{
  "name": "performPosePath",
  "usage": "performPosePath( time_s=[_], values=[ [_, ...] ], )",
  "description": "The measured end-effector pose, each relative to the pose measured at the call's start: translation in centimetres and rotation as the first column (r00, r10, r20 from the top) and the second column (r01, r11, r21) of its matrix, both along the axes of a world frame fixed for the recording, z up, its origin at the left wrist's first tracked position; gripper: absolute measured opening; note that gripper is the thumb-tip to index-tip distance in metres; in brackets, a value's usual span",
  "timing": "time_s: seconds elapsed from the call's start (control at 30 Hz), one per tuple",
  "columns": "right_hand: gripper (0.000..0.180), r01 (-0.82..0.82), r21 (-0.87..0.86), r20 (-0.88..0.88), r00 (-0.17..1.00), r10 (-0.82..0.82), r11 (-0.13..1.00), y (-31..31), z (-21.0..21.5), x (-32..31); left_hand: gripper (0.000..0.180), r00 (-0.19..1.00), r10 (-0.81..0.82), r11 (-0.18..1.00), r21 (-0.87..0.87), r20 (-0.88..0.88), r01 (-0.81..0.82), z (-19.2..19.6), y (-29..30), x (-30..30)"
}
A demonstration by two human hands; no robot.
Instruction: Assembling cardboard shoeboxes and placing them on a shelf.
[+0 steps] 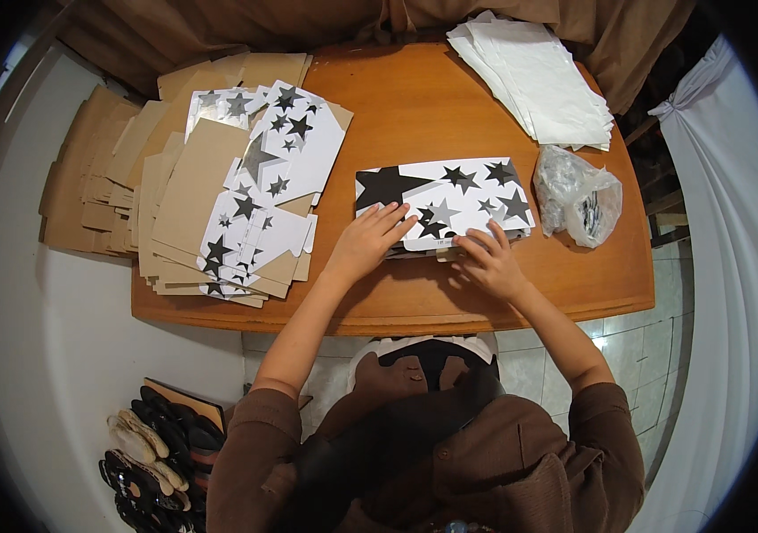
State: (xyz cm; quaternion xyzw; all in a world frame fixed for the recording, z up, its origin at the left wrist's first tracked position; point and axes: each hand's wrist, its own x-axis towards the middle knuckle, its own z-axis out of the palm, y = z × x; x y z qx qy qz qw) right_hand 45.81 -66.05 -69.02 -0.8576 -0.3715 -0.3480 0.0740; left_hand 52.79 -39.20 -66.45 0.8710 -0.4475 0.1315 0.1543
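loosely spread l hand (368,240) + r hand (496,270) on box (444,197), bag (558,184) w/ dark bits (590,210)

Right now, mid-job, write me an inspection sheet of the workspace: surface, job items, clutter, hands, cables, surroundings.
Surface: brown wooden table, its near edge curved in this view.
Job items: star-printed card under both hands; whether box or stack, unclear.
Clutter: cardboard pile with star-printed sheets at left; white papers at upper right; clear plastic bag just right of the card.
Hands: left hand and right hand both touch the card's near side.
Cables: nothing seen.
Surroundings: brown curtain behind, footwear at lower left.
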Motion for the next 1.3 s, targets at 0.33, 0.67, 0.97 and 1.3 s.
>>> performPosePath(
  time_s=[0.33, 0.67, 0.97, 1.3],
  values=[
    [0.029, -0.073, 0.118, -0.374, 0.921, 0.112, 0.99, -0.4, 4.1, 2.0, 0.055, 0.999, 0.025, 0.995, 0.092, 0.038, -0.028, -0.2, 0.1, -0.5],
    [0.029, 0.051, 0.078, -0.389, 0.921, -0.017, 0.996, 0.1, 4.3, 2.3, 0.045, 1.0, -0.012, 1.0, -0.025, 0.029, 0.013, 0.6, -0.8, -1.3],
    [0.037, 0.024, 0.048, -0.471, 0.882, 0.002, 0.999, -0.6, 4.8, 2.9, 0.043, 0.993, -0.016, 0.999, -0.046, 0.118, 0.022, -0.9, -1.1, -0.5],
    [0.038, 0.024, -0.083, -0.391, 0.919, -0.055, 0.996, -0.8, 3.2, 4.0, 0.044, 0.997, -0.057, 0.993, -0.1, 0.058, 0.063, -0.6, -1.1, -0.1]
  ],
)
